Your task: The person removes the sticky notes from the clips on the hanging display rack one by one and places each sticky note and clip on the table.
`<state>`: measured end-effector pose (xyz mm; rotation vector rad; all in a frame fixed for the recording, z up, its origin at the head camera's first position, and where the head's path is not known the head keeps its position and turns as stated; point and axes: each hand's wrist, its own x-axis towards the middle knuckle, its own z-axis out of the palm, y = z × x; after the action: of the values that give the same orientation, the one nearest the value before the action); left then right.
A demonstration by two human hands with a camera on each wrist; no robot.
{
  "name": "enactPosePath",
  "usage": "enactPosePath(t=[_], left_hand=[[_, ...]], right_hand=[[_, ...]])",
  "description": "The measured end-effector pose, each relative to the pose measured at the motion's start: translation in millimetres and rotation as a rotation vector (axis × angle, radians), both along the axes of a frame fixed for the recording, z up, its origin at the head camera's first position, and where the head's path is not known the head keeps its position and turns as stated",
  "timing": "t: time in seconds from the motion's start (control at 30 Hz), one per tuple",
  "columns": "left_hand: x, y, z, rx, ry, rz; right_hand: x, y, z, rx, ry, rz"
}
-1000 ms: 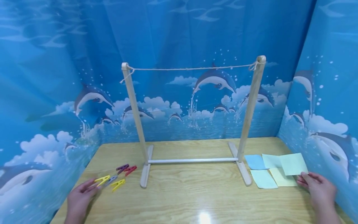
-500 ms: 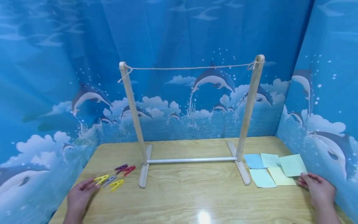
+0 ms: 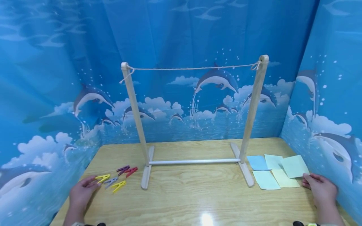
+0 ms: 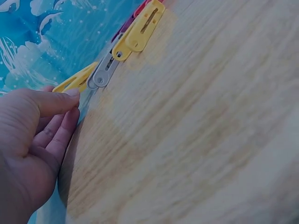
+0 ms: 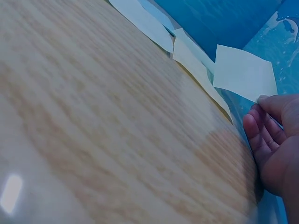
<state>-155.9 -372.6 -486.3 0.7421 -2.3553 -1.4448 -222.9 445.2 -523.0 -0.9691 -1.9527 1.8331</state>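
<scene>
At the left of the table, my left hand (image 3: 81,193) pinches the end of a yellow clothespin (image 3: 103,178) between thumb and fingers. Close beside it lie a grey clothespin (image 3: 111,181), a second yellow clothespin (image 3: 118,186), a red clothespin (image 3: 131,171) and a purple clothespin (image 3: 123,169). Far to the right, my right hand (image 3: 321,190) grips the corner of a pale green paper square (image 3: 294,166). The right wrist view has this paper square (image 5: 244,72) tilted up, with the thumb on its lower corner. Under and beside it lie a yellow paper square (image 3: 284,179) and other squares.
A wooden stand (image 3: 252,114) with a string (image 3: 192,68) tied between its two posts occupies the middle of the table (image 3: 181,197). A blue paper square (image 3: 257,163) lies near its right foot. Blue dolphin-print curtains (image 3: 181,37) enclose the back and sides.
Both hands keep their holds and have barely moved. The held paper square has shifted slightly left, and the held clothespin tilts a little less. Dark wrist gear now shows at the bottom edge.
</scene>
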Motion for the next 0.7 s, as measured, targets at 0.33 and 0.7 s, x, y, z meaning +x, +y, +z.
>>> enactPosePath(t=[0.33,0.7], left_hand=[[-6.6,-5.7,-5.1,-0.142,-0.075,-0.014],[-10.3,-5.0,-2.7,-0.192,-0.146,-0.031]], right_hand=[[-5.4,-2.4,-4.1,0.252,-0.127,0.041],[-8.9,0.0,-5.8,0.343,-0.244,0.095]])
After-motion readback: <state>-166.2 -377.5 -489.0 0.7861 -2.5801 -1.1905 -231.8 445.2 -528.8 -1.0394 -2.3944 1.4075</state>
